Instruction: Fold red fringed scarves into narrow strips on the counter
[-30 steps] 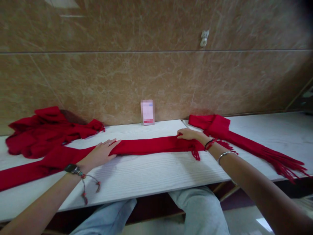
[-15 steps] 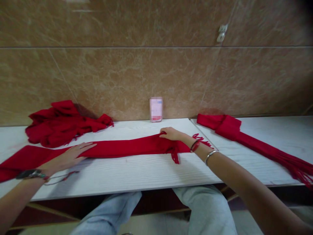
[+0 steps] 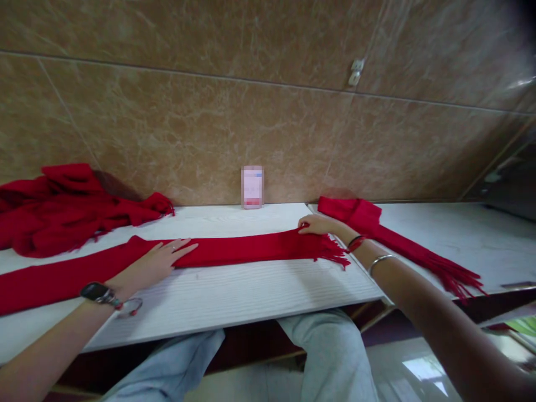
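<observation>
The red scarf [image 3: 243, 249] lies lengthwise on the bench [image 3: 201, 301], running under the left hand [image 3: 161, 262], which rests flat and loosely spread. The right hand [image 3: 316, 224] has its grip pinched on the scarf's far edge, beside the fringe [image 3: 335, 254]; how much cloth it holds is unclear.

I see scarf [image 3: 243, 251] across table [image 3: 243, 296] there, cloth pile [image 3: 62, 215] ten o'clock, small object [image 3: 252, 188] twelve by wall [image 3: 209, 134], other scarf [image 3: 412, 251] two.
</observation>
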Demonstrator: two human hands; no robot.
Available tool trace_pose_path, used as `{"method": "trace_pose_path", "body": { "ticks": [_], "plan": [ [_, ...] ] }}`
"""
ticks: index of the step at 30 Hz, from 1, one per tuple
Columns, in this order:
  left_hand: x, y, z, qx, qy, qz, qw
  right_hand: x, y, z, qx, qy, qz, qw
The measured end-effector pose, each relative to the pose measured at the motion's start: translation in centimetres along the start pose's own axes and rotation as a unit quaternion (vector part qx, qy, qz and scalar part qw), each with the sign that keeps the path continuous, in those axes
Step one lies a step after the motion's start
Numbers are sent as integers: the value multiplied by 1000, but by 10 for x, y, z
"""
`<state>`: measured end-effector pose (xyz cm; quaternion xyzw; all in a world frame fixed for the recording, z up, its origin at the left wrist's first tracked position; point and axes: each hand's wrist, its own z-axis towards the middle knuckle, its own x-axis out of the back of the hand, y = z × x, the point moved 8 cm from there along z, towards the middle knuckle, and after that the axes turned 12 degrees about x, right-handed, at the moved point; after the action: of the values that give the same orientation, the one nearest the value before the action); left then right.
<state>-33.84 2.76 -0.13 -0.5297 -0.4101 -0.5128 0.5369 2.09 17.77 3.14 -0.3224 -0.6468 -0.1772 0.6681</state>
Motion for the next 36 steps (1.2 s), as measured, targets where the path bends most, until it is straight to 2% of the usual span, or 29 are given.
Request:
{"method": "trace_pose_path", "body": {
  "ticks": [2, 4, 7, 10, 12, 15, 18, 20, 22, 24, 27, 31, 34, 36],
  "plan": [
    [-7, -5, 1, 12, -15, -6, 1000, -20, 3, 1, -2, 7, -6, 1000],
    [-4, -9, 2, 3, -27, -26, 999, -27, 7, -1, -2, 13, -1, 1000],
    [7, -8, 5, -24, -40, -68, 997, -21, 12, -8, 2, 16, 19, 1000],
    [11, 6, 14, -38, -76, -86, 993, -13, 15, -14, 3, 28, 79, 996],
    [14, 30, 24, -58, -98, -98, 989, -12, 18, -15, -7, 34, 152, 988],
    [24, 84, 45, -103, -106, -115, 982, -20, 20, -14, -19, 18, 224, 974],
    [38, 145, 69, -152, -71, -129, 977, -23, 20, -13, -18, 3, 162, 987],
    [42, 178, 83, -170, -41, -136, 975, -21, 19, -13, -13, 3, 108, 994],
    [38, 201, 93, -186, -24, -145, 972, -19, 18, -16, 0, -1, 97, 995],
    [29, 214, 98, -194, -22, -157, 968, -18, 21, -20, 5, -2, 133, 991],
    [19, 213, 106, -172, -29, -200, 964, -13, 32, -27, -13, 30, 246, 969],
    [26, 201, 121, -123, -35, -286, 950, -15, 29, -28, -1, 36, 421, 906],
    [31, 202, 134, -98, -92, -312, 941, -19, 20, -24, 7, 20, 516, 857],
    [30, 209, 141, -100, -138, -310, 936, -23, 16, -22, 9, 12, 548, 836]
  ]
}}
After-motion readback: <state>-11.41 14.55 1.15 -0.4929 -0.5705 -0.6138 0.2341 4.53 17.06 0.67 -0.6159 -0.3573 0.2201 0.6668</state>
